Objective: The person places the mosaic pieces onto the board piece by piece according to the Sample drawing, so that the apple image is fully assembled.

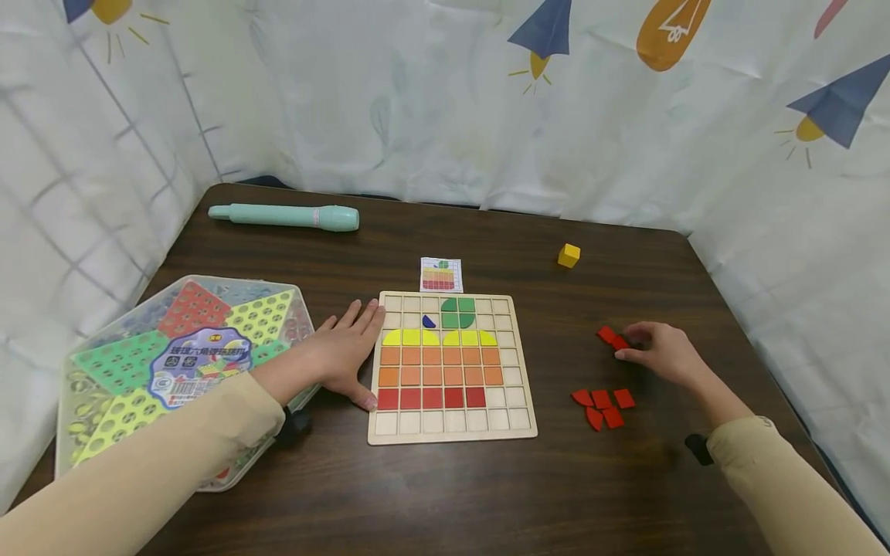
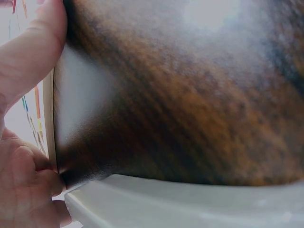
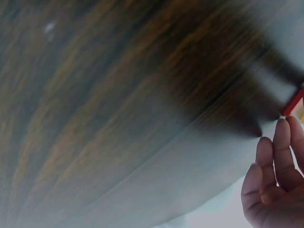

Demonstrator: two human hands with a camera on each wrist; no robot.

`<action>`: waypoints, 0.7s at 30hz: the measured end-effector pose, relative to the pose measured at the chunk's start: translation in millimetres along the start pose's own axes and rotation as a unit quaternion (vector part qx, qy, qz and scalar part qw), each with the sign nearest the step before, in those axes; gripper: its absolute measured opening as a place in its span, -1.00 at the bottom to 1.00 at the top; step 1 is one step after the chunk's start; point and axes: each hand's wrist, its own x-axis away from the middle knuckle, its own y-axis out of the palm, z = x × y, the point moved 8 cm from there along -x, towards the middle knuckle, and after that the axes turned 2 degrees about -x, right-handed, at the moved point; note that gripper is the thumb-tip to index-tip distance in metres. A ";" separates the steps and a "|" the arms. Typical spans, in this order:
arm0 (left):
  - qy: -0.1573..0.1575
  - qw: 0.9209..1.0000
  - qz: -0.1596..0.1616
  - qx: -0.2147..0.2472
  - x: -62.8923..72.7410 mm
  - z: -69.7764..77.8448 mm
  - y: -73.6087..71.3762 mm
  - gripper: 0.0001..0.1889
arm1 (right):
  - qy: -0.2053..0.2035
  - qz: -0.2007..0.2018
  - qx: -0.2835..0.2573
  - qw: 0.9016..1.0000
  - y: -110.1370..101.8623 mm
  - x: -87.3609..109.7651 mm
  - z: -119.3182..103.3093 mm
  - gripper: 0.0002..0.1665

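Note:
My left hand [image 1: 345, 347] lies spread along the left edge of a wooden grid board [image 1: 452, 425], its fingertips and thumb at the rim. On the board are green, yellow, orange and red tiles, plus one small dark blue piece [image 1: 428, 321]. To the right, my right hand [image 1: 660, 351] is low over the table, thumb and index finger around a red square tile [image 1: 619, 342]. Another red tile [image 1: 606, 333] lies right against it. In the right wrist view, the fingertips meet the edge of a red tile [image 3: 293, 102].
Several loose red pieces [image 1: 601, 398] lie nearer me on the right. Behind the board is a small pattern card [image 1: 441, 275]. A yellow cube [image 1: 568, 255] and a pale green microphone-shaped object [image 1: 283, 217] stand farther back. A clear hexagonal game box [image 1: 69, 432] sits under my left forearm.

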 end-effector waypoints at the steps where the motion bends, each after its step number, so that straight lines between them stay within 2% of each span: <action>1: 0.001 1.000 0.000 0.000 0.1 -0.1 0.2 0.52 | 0.000 0.000 0.001 1.000 0.5 -0.3 -0.1 -0.41; 6: 0.002 1.000 0.003 0.000 0.1 -0.3 0.3 0.52 | -0.001 -0.004 0.001 1.000 3.1 2.1 -1.5 -0.55; 12: 0.000 1.000 0.002 0.005 0.3 -0.2 -0.3 0.52 | -0.017 0.010 -0.006 1.000 5.2 11.0 -10.2 -0.60; 16: 0.000 1.000 0.003 0.005 0.7 0.1 -0.8 0.52 | -0.031 0.023 -0.024 0.999 6.5 17.5 -28.0 -0.61; 21: -0.001 1.000 0.002 0.004 1.1 0.5 -1.4 0.52 | -0.068 0.038 -0.047 0.996 10.2 23.5 -64.1 -0.67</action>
